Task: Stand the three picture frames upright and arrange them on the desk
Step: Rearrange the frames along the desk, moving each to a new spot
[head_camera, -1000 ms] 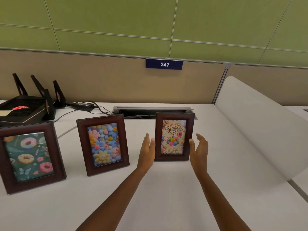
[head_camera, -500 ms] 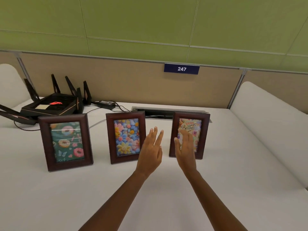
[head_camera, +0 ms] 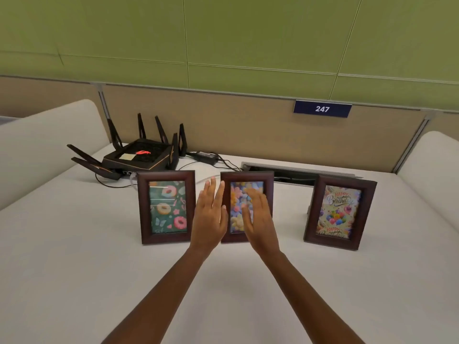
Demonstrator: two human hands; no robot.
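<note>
Three dark wooden picture frames stand upright in a row on the white desk point(head_camera: 74, 269). The donut frame point(head_camera: 167, 206) is at the left, the flower frame point(head_camera: 258, 178) in the middle, the birthday frame point(head_camera: 340, 211) at the right. My left hand point(head_camera: 210, 219) is open with fingers spread, just in front of the flower frame's left edge. My right hand point(head_camera: 259, 219) is open too and covers part of the flower picture. Neither hand holds anything; I cannot tell whether they touch the frame.
A black router point(head_camera: 139, 157) with several antennas sits at the back left, its power adapter point(head_camera: 206, 156) and cables trailing right. A cable slot point(head_camera: 293, 171) runs along the desk's back edge. White padded dividers point(head_camera: 37, 145) flank both sides. A partition sign point(head_camera: 322, 109) reads 247.
Both hands have left the birthday frame and moved left to the flower frame. My view has swung left, so all three frames now show fully.
</note>
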